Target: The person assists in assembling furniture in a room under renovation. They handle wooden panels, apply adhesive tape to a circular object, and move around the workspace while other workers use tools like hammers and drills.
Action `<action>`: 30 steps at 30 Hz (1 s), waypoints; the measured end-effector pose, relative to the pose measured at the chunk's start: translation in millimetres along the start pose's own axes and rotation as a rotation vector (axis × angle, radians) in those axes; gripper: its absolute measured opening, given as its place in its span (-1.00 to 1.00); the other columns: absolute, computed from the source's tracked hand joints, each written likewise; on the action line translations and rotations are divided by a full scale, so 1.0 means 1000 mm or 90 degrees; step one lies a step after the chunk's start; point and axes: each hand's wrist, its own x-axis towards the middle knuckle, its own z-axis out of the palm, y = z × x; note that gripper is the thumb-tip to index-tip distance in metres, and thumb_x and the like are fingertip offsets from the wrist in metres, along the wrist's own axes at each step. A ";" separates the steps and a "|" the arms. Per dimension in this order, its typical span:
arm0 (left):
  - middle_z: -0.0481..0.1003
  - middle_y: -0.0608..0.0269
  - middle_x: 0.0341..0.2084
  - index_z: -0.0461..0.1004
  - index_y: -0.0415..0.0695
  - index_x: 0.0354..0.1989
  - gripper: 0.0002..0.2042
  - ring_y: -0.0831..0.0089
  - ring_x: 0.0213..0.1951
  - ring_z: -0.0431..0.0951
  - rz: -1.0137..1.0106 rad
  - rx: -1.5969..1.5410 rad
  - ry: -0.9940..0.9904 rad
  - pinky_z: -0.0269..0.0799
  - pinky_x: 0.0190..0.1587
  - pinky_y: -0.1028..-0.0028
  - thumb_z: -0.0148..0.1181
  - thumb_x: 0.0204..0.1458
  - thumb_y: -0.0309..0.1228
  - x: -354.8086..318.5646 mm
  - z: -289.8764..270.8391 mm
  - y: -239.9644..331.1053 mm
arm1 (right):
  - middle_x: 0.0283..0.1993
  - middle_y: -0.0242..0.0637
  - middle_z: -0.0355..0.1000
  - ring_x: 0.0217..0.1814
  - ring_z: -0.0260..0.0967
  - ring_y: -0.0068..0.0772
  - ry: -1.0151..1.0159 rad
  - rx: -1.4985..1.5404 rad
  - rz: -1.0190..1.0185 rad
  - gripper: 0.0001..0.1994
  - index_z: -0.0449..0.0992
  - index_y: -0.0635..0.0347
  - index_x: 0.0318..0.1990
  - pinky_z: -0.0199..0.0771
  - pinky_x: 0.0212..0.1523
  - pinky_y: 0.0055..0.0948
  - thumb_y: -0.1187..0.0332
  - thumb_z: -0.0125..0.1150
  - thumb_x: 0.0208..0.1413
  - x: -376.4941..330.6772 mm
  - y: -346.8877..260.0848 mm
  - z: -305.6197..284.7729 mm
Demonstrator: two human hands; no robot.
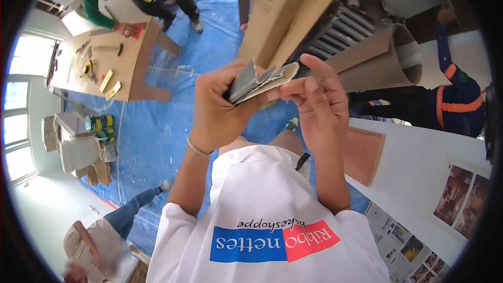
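My left hand (219,107) is closed around a folded, torn sheet (257,84), dark grey on one face and beige on the other. Its ragged edge points up and to the right. Beside that edge is my right hand (320,99), palm turned inward and fingers apart. One or two of its fingertips reach the sheet's right end; whether they press on it I cannot tell. Both hands are raised in front of my white shirt (262,194).
Blue sheeting (183,84) covers the floor. A wooden table (126,68) with tools stands far left, a person in green (97,0) beside it. Long cardboard pieces (283,10) and a rolled brown sheet (367,63) lie ahead. Other people are at right and lower left.
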 end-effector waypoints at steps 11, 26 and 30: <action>0.50 0.32 -0.49 0.55 -0.26 -0.33 -0.95 0.68 -0.49 0.38 0.099 0.155 0.229 0.26 -0.44 0.66 0.23 0.04 -0.56 -0.030 -0.086 -0.012 | -0.10 0.00 0.53 -0.03 0.51 -0.31 -0.066 -0.103 0.011 -0.50 0.23 0.39 0.21 0.50 0.04 -0.44 0.55 0.21 0.12 0.012 0.056 0.077; 0.57 0.10 -0.35 0.56 -0.20 -0.31 -0.77 0.22 -0.33 0.58 0.012 0.172 0.280 0.45 -0.26 0.45 0.26 -0.22 -0.66 -0.056 -0.043 -0.066 | 0.05 -0.06 0.45 0.09 0.43 -0.28 -0.183 -0.185 0.292 -0.55 0.31 0.46 0.17 0.37 0.17 -0.31 0.58 0.17 0.10 0.024 0.052 0.020; 0.56 0.21 -0.39 0.58 -0.18 -0.33 -0.87 0.47 -0.38 0.55 -0.069 0.023 0.383 0.42 -0.28 0.48 0.30 -0.09 -0.59 -0.072 -0.001 -0.118 | 0.25 -0.15 0.30 0.29 0.24 -0.29 -0.325 -0.254 0.449 -0.45 0.26 0.32 0.26 0.28 0.22 -0.31 0.54 0.24 0.08 0.023 0.057 -0.019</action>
